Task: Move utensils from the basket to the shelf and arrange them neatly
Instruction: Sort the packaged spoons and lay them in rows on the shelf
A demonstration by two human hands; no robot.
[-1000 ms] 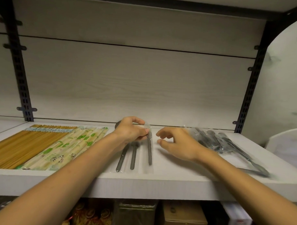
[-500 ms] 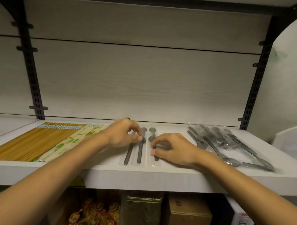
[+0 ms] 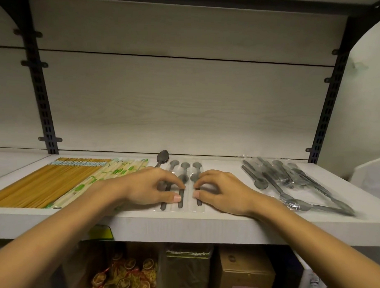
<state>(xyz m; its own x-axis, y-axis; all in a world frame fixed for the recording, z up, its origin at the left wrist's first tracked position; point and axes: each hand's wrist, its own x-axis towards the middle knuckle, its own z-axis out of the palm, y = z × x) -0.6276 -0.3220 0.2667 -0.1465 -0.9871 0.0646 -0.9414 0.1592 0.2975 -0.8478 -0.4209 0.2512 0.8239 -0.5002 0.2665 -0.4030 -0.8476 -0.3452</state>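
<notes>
Three grey spoons in clear sleeves [image 3: 185,165] lie side by side in the middle of the white shelf [image 3: 203,228], bowls toward the back wall. My left hand [image 3: 148,189] rests on the left and middle sleeves, its curled fingertips and thumb pinching the middle one. Beside it, my right hand [image 3: 222,192] pinches the right sleeve [image 3: 197,165] the same way. The two hands almost meet. An unwrapped dark spoon [image 3: 162,157] lies just behind my left hand. No basket is in view.
Bare wooden chopsticks [image 3: 43,181] and green-printed wrapped chopsticks [image 3: 110,173] fill the shelf's left part. A loose heap of wrapped spoons [image 3: 291,184] lies at the right. A white object [image 3: 371,178] stands at the far right. Boxes [image 3: 245,273] sit under the shelf.
My left hand has lowered the sleeve it held onto the shelf. Both hands have come down onto the row of sleeves, and my right hand has moved in to the rightmost one.
</notes>
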